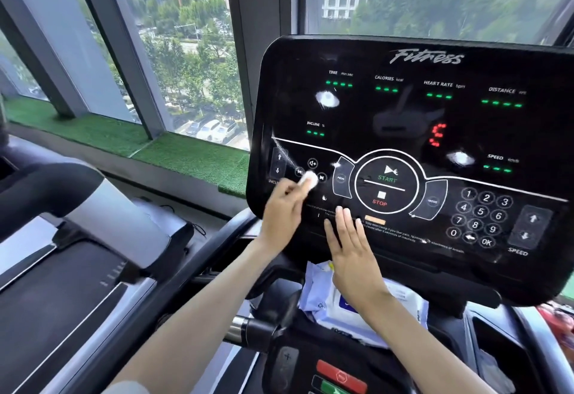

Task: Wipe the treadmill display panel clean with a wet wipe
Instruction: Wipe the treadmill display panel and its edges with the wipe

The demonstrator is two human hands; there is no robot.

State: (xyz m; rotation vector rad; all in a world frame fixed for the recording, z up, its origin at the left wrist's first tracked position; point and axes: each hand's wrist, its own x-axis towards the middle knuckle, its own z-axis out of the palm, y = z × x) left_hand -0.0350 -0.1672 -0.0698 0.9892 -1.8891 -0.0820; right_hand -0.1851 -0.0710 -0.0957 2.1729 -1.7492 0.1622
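The black treadmill display panel [403, 132] fills the upper right, with green readouts, a START/STOP ring and a number keypad. White smears sit near TIME, near SPEED and along the left buttons. My left hand [284, 210] pinches a small bunched white wet wipe [309, 180] against the panel's lower left, beside the volume buttons. My right hand [349, 250] lies flat, fingers together and straight, on the panel's lower edge below the STOP mark, holding nothing.
A blue-and-white wet wipe pack [351, 306] lies on the console tray under my right wrist. A red stop button [340, 375] sits below it. A neighbouring treadmill [77, 238] stands at left, and windows [186, 52] with a green turf sill are behind.
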